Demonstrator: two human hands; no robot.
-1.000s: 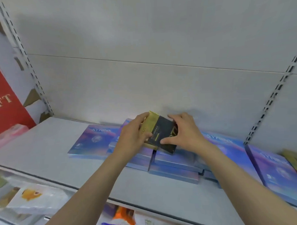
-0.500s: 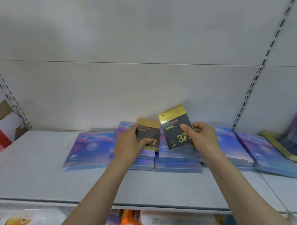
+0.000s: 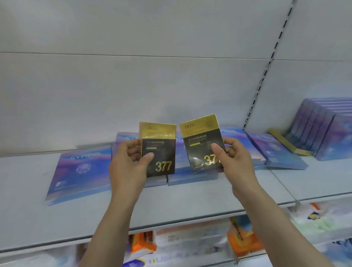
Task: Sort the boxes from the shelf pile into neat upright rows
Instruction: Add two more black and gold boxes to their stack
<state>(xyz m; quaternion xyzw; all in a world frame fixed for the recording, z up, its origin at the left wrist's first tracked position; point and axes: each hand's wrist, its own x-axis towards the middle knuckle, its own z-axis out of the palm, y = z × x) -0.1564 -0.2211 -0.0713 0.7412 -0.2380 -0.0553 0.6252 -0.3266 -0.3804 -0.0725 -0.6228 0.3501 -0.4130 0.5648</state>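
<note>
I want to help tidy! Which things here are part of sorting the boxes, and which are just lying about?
Part of the job:
left hand holding a black-and-gold box
right hand holding a second black-and-gold box
flat purple boxes
upright purple row

Just lying about:
orange packets on the lower shelf

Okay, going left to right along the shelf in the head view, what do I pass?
Flat purple Syrinx box → left hand → left black-and-gold box → right black-and-gold box → right hand → another flat purple box → upright row of purple boxes.
</note>
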